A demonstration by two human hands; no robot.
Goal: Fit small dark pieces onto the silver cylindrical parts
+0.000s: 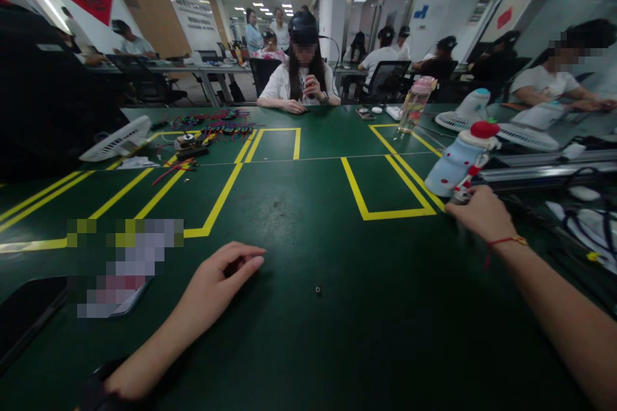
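Observation:
My left hand [216, 282] rests on the green table with its fingers loosely bent. Thumb and index finger are apart, with nothing between them. To its right lies a tiny metal ring-shaped piece [317, 289], possibly a nut. My right hand [482, 213] is closed beside the base of a light blue bottle [448, 164] with a red, strawberry-like cap. Something small and greyish shows at its fingertips, partly hidden and blurred, so I cannot make out what it is. The bottle's red-and-white strap hangs just above these fingers.
Yellow tape outlines mark the table [289, 205]. A dark phone [29, 314] lies at left; wire bundles [212, 122] and a white fan [118, 139] sit farther back. Metal rails [530, 173] and black cables [585, 225] are at right. A person [301, 70] sits opposite.

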